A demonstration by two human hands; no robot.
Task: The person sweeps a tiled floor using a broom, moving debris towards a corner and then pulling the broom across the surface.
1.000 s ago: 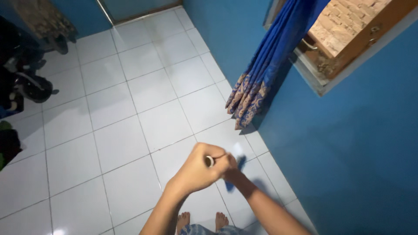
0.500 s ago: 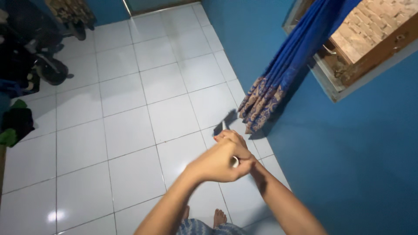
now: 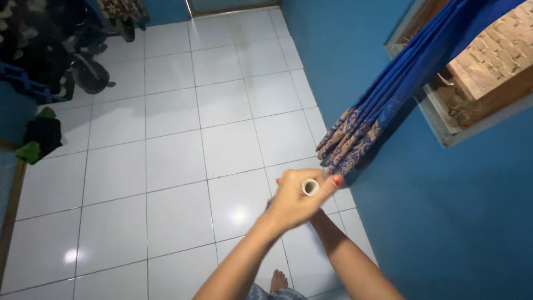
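A dark heap of clothes and bags (image 3: 47, 61) sits at the far left of the white tiled floor (image 3: 166, 166), with a black-and-green bundle (image 3: 38, 138) just below it by the wall. At centre the person's left hand (image 3: 291, 203) is closed in a full fist, its grip wrapped round a small pale tube (image 3: 310, 187) whose open round end now faces the camera, between the knuckles and a red-painted thumbnail. A second ago the same fist sat lower in the frame, over the bare feet, and only a sliver of the tube showed; since then the view has swung and the fist has come up toward the blue patterned curtain (image 3: 355, 141), so the handling of the tube looks to be under way rather than done. The right hand (image 3: 317, 214) is tucked behind the left (only its forearm shows clearly), and whether its grip is closed on the tube's hidden lower part cannot be told. Right of the hands the curtain hangs from a wooden window frame (image 3: 444, 125) set in the blue wall (image 3: 455, 222).
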